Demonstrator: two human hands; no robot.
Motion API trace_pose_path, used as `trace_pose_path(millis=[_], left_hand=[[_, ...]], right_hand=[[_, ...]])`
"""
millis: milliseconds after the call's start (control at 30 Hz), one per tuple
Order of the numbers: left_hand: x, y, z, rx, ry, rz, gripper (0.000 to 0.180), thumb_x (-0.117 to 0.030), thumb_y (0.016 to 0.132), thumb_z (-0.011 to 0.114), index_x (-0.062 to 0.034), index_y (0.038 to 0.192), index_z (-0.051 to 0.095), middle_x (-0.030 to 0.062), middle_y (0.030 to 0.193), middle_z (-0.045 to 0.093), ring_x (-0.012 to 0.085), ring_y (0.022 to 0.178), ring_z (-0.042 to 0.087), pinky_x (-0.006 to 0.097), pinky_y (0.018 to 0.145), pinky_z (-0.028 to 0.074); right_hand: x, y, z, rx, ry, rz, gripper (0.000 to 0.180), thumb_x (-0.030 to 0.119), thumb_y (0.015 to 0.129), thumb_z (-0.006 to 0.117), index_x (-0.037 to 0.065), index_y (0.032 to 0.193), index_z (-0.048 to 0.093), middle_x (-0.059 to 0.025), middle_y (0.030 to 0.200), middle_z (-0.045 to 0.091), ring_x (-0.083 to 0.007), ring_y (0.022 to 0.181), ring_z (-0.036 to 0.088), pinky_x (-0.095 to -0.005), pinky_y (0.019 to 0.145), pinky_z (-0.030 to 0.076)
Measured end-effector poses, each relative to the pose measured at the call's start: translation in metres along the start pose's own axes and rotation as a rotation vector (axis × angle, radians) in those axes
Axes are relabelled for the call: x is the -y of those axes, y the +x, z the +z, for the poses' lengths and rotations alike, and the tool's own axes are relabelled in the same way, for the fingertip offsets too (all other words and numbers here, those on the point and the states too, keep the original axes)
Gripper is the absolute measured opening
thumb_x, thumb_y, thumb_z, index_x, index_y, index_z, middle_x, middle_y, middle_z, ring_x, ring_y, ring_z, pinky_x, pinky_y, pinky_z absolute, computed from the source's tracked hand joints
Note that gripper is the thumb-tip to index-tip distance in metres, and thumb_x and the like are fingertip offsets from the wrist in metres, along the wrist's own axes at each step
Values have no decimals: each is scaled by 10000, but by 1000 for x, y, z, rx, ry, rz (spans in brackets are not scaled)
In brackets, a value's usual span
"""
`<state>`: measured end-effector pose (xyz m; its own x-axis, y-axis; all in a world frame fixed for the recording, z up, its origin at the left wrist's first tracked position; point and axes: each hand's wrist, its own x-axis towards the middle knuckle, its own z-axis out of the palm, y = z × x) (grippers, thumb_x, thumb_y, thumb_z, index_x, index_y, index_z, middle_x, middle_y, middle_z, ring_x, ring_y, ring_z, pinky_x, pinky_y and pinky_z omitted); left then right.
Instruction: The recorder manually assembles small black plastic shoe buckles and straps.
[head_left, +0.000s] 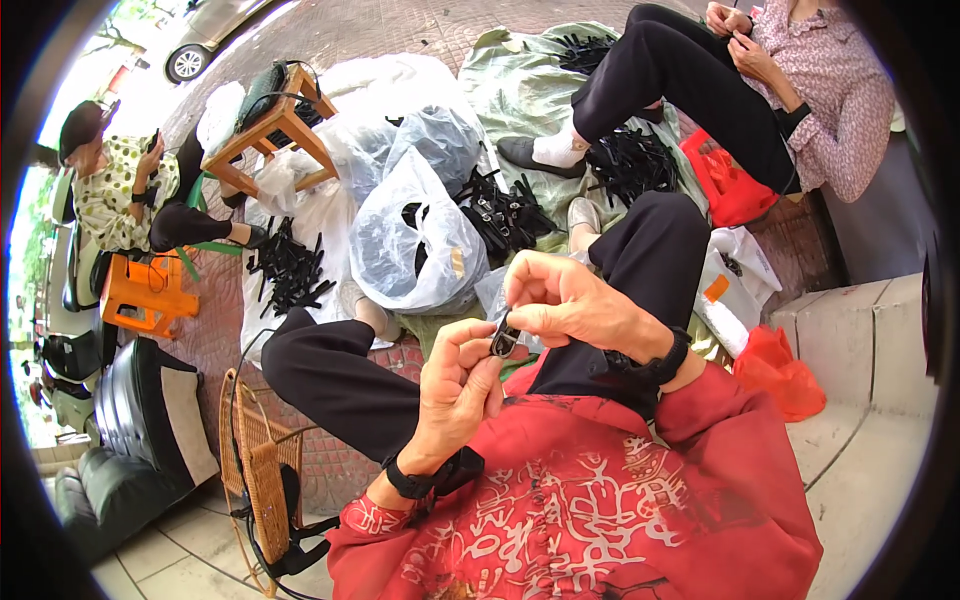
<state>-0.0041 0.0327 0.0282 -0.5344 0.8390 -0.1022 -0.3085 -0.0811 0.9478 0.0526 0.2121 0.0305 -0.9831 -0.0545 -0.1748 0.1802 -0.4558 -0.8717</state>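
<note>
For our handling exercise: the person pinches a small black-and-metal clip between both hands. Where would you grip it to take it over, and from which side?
Grip the small clip by its lower end, coming from below on the person's left. The right hand covers its top and the left hand pinches one side, so only that lower edge shows free. It is small, so probably a fingertip pinch.

Clear plastic bags (415, 240), wooden stool (275, 130), orange stool (148, 290) (low, plastic), red bag (775, 370).

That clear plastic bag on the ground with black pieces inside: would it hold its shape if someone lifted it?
Probably not. The clear plastic bag looks thin and crumpled, so it would likely sag. Only a few black pieces show inside, so it seems light.
</note>
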Motion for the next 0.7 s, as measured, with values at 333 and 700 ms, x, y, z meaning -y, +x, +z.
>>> trace_pose_path(millis=[333,700], left_hand=[[20,16,-12,-40,-122,-100,203,-59,854,454,-28,1032,359,115,874,586,45,436,428,148,376,322],[33,27,-20,-25,63,-281,146,-156,868,471,-31,802,507,12,568,512,18,406,347,158,373,252]], right_hand=[[-45,-1,-2,-131,34,41,288,328,799,575,41,825,565,21,639,505,-25,497,407,-172,432,320],[-46,11,-10,-348,-528,-92,248,219,807,563,-1,693,554,-1,562,488,-27,519,408,-224,430,322]])
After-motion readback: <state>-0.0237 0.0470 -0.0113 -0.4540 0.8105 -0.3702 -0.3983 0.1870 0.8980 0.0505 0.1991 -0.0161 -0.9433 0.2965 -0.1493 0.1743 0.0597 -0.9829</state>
